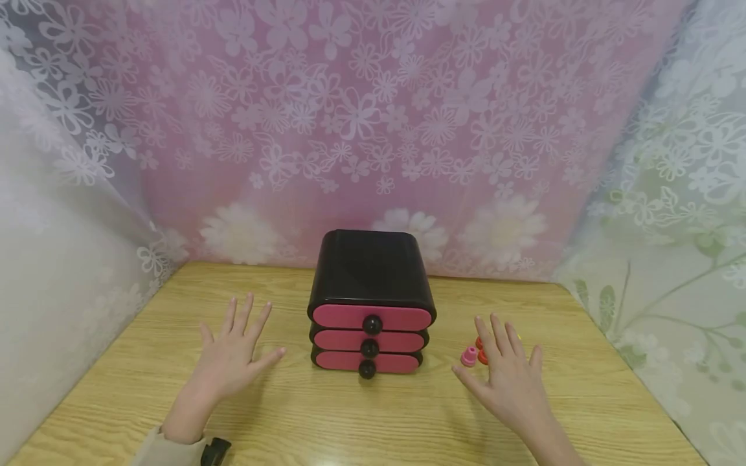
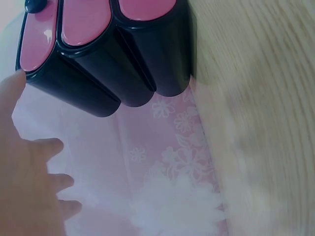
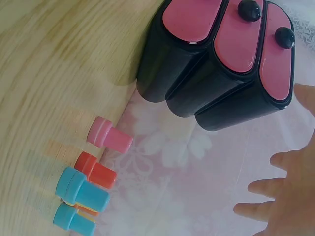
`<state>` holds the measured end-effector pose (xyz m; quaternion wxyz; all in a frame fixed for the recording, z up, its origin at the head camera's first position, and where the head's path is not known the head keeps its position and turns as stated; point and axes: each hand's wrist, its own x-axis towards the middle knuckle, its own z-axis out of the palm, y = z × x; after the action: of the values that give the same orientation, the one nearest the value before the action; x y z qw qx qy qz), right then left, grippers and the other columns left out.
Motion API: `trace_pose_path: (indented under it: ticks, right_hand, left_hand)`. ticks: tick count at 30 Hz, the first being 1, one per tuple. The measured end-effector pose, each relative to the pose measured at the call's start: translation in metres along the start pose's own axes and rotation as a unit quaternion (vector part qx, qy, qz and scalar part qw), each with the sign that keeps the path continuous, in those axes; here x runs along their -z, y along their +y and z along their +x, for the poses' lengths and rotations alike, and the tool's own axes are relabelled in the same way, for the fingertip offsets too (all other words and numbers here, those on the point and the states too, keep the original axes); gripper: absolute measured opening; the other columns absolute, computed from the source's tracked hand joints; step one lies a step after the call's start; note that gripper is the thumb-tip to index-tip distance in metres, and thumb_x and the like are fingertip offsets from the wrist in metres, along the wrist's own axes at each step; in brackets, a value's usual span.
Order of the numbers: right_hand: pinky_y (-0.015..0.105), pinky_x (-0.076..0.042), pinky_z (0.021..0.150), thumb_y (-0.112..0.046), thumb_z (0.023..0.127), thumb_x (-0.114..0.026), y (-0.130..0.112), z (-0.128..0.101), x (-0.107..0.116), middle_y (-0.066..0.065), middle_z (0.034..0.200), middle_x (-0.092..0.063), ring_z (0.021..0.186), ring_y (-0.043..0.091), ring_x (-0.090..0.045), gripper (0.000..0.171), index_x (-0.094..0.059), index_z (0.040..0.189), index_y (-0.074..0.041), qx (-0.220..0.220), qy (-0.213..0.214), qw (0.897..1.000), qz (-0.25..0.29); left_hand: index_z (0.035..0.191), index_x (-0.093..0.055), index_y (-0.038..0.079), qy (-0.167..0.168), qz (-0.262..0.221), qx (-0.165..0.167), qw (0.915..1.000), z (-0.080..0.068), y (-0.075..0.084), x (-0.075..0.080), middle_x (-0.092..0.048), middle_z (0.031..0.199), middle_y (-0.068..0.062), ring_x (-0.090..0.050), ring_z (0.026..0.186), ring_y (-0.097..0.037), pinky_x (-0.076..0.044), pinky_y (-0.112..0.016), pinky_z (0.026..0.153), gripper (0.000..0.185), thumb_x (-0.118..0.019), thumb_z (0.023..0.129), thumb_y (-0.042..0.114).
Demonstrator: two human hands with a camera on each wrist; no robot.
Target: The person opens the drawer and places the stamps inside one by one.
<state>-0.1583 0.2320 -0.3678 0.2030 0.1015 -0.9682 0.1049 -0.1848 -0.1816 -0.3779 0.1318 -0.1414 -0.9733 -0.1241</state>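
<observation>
A small black chest (image 1: 371,268) with three pink drawers and black knobs stands at the middle of the wooden table (image 1: 326,414); all three drawers (image 1: 370,318) look closed. My left hand (image 1: 233,349) hovers flat with fingers spread, left of the chest and holding nothing. My right hand (image 1: 504,372) is spread open to the right of the chest, just over a cluster of small stamps. In the right wrist view those are a pink stamp (image 3: 109,135), a red stamp (image 3: 95,170) and two blue stamps (image 3: 81,190). The chest (image 2: 106,54) also fills the top of the left wrist view.
A pink floral curtain (image 1: 361,123) hangs close behind the chest, with pale floral curtains (image 1: 676,194) at both sides. A light sleeve and a black strap (image 1: 214,451) sit at my left wrist. Bare wood lies in front of the chest.
</observation>
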Motion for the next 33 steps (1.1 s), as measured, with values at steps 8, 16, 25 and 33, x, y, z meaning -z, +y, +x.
trace_pose_path:
  ticks: [8,16,25,33]
  right_hand:
    - [0.069,-0.016,0.086,-0.05,0.075,-0.061,-0.0041,0.0019,0.0042,0.023,0.131,-0.037,0.119,0.04,-0.031,0.073,-0.041,0.132,-0.009,0.015,0.04,0.999,0.013]
    - [0.068,-0.023,0.084,-0.037,0.07,-0.068,-0.0033,0.004,0.0033,0.022,0.121,-0.047,0.109,0.041,-0.042,0.063,-0.051,0.121,-0.005,0.042,0.094,0.994,0.026]
    - [0.059,-0.032,0.08,-0.029,0.064,-0.071,-0.0029,0.0044,0.0004,0.018,0.103,-0.057,0.095,0.033,-0.052,0.054,-0.06,0.107,0.001,0.08,0.148,0.985,0.036]
    - [0.055,-0.037,0.077,-0.026,0.062,-0.071,-0.0023,0.0044,-0.0016,0.017,0.1,-0.06,0.092,0.032,-0.054,0.048,-0.062,0.1,0.002,0.086,0.165,0.981,0.048]
  left_hand:
    - [0.141,-0.026,0.015,0.045,0.003,-0.02,0.9988,0.004,0.0015,0.003,-0.01,0.146,-0.016,-0.003,0.132,-0.033,-0.009,-0.072,0.088,0.07,-0.046,0.085,0.052]
    - [0.135,-0.037,0.009,0.078,0.009,-0.034,0.9963,0.0038,0.0021,0.0028,-0.022,0.142,-0.016,-0.018,0.129,-0.035,-0.017,-0.067,0.09,0.062,-0.052,0.085,0.043]
    - [0.123,-0.05,0.003,0.149,0.006,-0.076,0.9859,0.0042,0.0002,-0.0023,-0.043,0.128,-0.018,-0.038,0.116,-0.036,-0.033,-0.058,0.087,0.052,-0.06,0.081,0.032]
    - [0.109,-0.059,-0.002,0.174,0.008,-0.094,0.9803,0.0043,0.0025,-0.0047,-0.058,0.108,-0.016,-0.056,0.096,-0.033,-0.045,-0.048,0.077,0.043,-0.061,0.079,0.029]
